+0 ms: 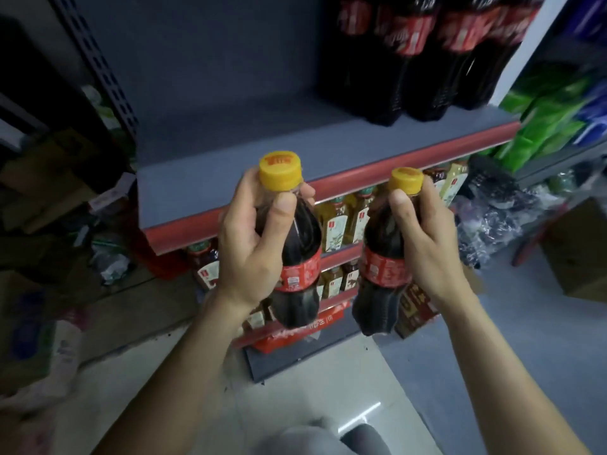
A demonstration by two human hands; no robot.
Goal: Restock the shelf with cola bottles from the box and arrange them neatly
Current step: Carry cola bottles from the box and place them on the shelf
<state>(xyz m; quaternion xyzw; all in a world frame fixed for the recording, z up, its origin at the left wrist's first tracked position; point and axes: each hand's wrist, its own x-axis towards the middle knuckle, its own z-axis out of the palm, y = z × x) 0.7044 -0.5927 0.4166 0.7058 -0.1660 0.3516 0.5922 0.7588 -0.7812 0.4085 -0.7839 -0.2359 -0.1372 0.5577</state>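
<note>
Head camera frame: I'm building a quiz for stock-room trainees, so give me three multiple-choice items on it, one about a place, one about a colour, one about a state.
1. Where do the cola bottles already on the grey shelf stand?
A. at its right end
B. at its left end
C. spread along its whole length

2. What colour are the caps of the two held bottles?
A. white
B. yellow
C. blue

3. What are the hands doing?
A. both hang idle
B. only one holds a bottle
C. each grips one bottle near the neck

Answers:
1 A, the shelved bottles crowd the right end of the grey shelf.
2 B, both caps show yellow.
3 C, the left hand grips the left bottle and the right hand grips the right bottle.
</note>
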